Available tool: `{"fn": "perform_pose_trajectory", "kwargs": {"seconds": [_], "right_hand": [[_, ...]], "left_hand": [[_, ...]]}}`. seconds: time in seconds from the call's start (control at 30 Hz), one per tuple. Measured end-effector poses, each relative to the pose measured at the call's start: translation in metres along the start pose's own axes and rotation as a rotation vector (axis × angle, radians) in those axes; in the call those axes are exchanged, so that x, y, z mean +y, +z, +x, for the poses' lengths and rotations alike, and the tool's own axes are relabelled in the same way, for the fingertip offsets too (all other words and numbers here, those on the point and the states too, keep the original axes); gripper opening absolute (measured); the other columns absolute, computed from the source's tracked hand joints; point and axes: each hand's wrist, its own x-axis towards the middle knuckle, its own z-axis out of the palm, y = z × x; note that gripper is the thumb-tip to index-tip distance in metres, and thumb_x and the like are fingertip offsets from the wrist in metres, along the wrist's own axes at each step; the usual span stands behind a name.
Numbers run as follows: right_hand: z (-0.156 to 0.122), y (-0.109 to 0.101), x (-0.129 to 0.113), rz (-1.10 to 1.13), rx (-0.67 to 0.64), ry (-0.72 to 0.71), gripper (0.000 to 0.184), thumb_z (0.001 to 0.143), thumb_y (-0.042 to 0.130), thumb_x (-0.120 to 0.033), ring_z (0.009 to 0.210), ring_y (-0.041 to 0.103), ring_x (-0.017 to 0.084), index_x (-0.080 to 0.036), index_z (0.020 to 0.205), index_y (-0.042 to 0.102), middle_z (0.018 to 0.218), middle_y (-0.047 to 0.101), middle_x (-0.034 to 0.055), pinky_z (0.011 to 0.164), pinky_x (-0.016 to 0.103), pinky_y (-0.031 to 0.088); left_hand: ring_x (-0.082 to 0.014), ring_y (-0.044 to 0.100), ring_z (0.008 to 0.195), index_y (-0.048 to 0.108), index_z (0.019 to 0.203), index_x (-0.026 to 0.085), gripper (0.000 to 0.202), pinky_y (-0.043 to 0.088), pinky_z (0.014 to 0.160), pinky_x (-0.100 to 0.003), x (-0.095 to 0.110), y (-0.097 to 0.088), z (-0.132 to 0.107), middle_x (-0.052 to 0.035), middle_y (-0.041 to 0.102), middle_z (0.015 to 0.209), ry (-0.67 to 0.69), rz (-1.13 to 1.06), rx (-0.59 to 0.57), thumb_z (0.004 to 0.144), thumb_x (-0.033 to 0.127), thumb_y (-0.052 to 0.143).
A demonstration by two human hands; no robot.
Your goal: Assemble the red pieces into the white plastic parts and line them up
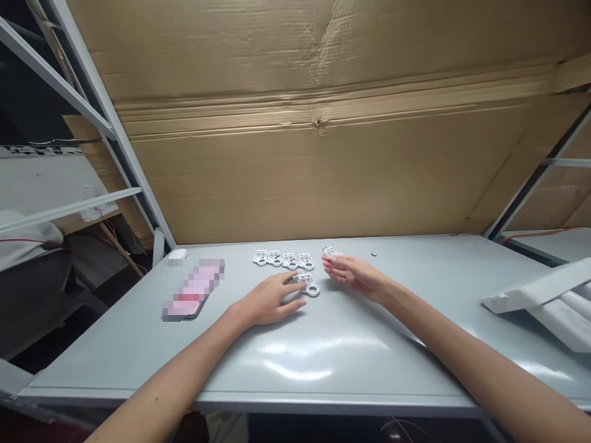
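Six white plastic parts [290,261], each pierced with round holes, show on my remote feed. Four lie edge to edge in a tidy row [282,259] just beyond my left hand [268,299], so that much looks ordered; two more lie outside that line. One, the loose part [309,285], sits between the hands, with my left fingertips [290,280] against its near edge. The hand is relaxed, with its fingers spread, and I see no firm grip. The other, the small part [329,251], lies just past the fingertips of my right hand [353,277], partly hidden. Those fingers are loosely together, not clenched, but I cannot tell whether they are pinching it. The grey desk [249,400] under the hands is smooth and shines with glare. Left of my left hand lie a pixelated pink flat object [194,289], too blurred to identify, and a white computer mouse [178,254]. A small dark speck [373,255] lies beyond my right hand, and long white profiles [540,289] lie farther right. Ahead of the hands, a creased cardboard sheet [318,160] fills the wall, with a pale metal frame [87,92] running up on the left.
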Motion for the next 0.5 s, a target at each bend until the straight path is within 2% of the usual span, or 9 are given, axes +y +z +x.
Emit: {"fn": "perform_pose_trajectory", "kwargs": {"seconds": [0.1,0.23,0.4,0.5], "right_hand": [[-0.002,0.006,0.003,-0.007,-0.053,0.032,0.025,0.074,0.079,-0.031,0.117,0.063,0.024,-0.022,0.097,0.073,0.117,0.071,0.0092,0.108,0.036,0.046],[-0.003,0.01,0.005,-0.007,-0.087,0.04,0.022,0.08,0.073,-0.027,0.111,0.066,0.024,-0.02,0.101,0.073,0.117,0.071,0.0103,0.107,0.039,0.048],[-0.005,0.013,0.003,-0.02,-0.079,0.068,0.023,0.088,0.067,-0.033,0.107,0.068,0.022,-0.019,0.106,0.07,0.113,0.072,0.0109,0.105,0.039,0.049],[-0.006,0.015,0.001,-0.027,-0.094,0.063,0.018,0.086,0.07,-0.035,0.11,0.067,0.023,-0.02,0.097,0.071,0.116,0.071,0.0102,0.104,0.039,0.05]], "left_hand": [[-0.0307,0.046,0.133,0.053,0.14,0.026,0.046,0.04,0.108,-0.045,0.0,0.0,0.0,-0.0131,0.044,0.149,-0.007,0.004,-0.015,0.101,0.046,0.042],[-0.0301,0.047,0.132,0.053,0.14,0.025,0.045,0.04,0.108,-0.043,0.0,0.001,0.001,-0.0127,0.044,0.149,-0.017,-0.001,-0.019,0.101,0.046,0.043],[-0.03,0.047,0.132,0.052,0.14,0.025,0.046,0.04,0.108,-0.044,0.0,0.0,0.001,-0.0127,0.044,0.149,-0.022,0.006,-0.022,0.1,0.046,0.043],[-0.0294,0.047,0.132,0.053,0.139,0.025,0.046,0.041,0.107,-0.043,0.0,0.001,0.0,-0.0124,0.045,0.148,-0.024,0.013,-0.017,0.1,0.046,0.044]]}}
